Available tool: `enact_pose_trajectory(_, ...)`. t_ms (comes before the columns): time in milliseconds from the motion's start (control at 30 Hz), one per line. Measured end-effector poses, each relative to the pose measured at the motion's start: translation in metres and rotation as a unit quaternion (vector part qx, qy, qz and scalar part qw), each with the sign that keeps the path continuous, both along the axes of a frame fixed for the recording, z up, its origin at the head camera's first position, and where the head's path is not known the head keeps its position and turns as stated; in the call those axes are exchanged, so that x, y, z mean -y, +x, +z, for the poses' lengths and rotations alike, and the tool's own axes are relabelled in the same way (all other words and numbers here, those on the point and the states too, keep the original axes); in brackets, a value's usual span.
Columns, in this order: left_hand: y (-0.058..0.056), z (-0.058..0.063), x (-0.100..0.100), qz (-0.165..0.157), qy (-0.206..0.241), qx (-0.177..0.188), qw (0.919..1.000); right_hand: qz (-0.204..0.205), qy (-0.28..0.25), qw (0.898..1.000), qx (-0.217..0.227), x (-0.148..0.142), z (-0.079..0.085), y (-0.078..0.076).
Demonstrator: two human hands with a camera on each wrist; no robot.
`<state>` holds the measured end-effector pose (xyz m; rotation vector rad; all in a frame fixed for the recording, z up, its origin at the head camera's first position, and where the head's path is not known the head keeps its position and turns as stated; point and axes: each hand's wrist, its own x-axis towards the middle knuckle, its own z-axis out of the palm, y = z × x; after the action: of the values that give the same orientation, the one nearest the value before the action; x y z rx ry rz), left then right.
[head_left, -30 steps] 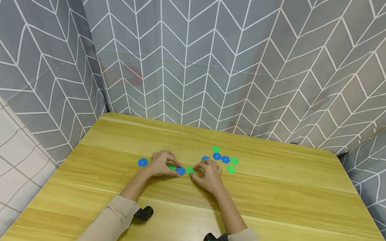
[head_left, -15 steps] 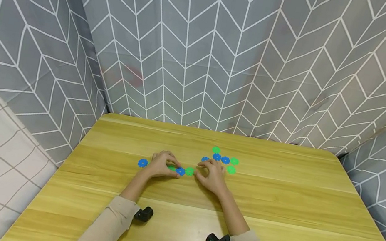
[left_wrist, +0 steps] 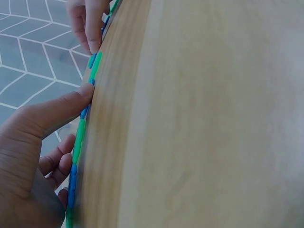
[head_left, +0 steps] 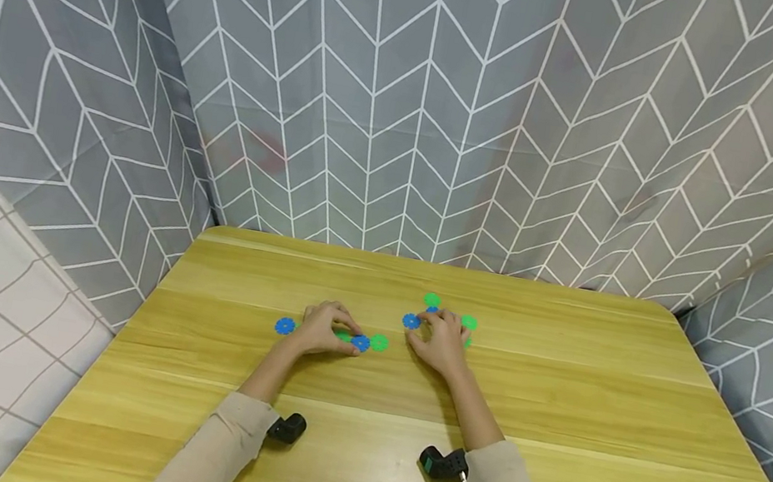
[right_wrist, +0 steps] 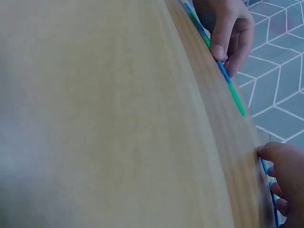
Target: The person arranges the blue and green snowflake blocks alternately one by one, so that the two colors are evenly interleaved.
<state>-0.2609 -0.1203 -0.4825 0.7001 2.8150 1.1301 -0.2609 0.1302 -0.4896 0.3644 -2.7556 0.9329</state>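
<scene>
Head view: left hand (head_left: 327, 328) pinching one disc, right hand (head_left: 442, 344) at another

From my remote seat I have both hands in sight over the wooden table (head_left: 559, 395). The left thumb and fingertip are set narrowly apart, holding the held disc (head_left: 360, 343), a blue one, by opposite edges. That disc sits in a row lying flat on the table: an end disc (head_left: 379, 343), green, is just beside it on the right, and a green disc (head_left: 343, 336) shows in part in the gap of the hand. Beyond the back of that hand I see the outer disc (head_left: 285, 326), blue, at the left. Both wrist views give me the row edge-on (thin strips of blue and green, nothing more).

The right thumb and forefinger are curved, with a gap between their tips, at the edge of the second blue disc (head_left: 411, 322); I cannot tell whether they grip it. That disc lies apart from the row, farther back and to the right. Around this hand I make out a back disc (head_left: 432, 300), green, another blue one (head_left: 432, 311) partly hidden by the fingers, and a right-hand green disc (head_left: 469, 322).

Behind the table hangs a grey curtain (head_left: 407, 109) with white lines.
</scene>
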Motion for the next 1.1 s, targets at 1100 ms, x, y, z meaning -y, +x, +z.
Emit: enact_pose_trajectory(1100,-0.002,0.004,-0.013,-0.001,-0.012,-0.004,0.9999,-0.008,0.001,1.0,0.017,-0.001,0.002,-0.007)
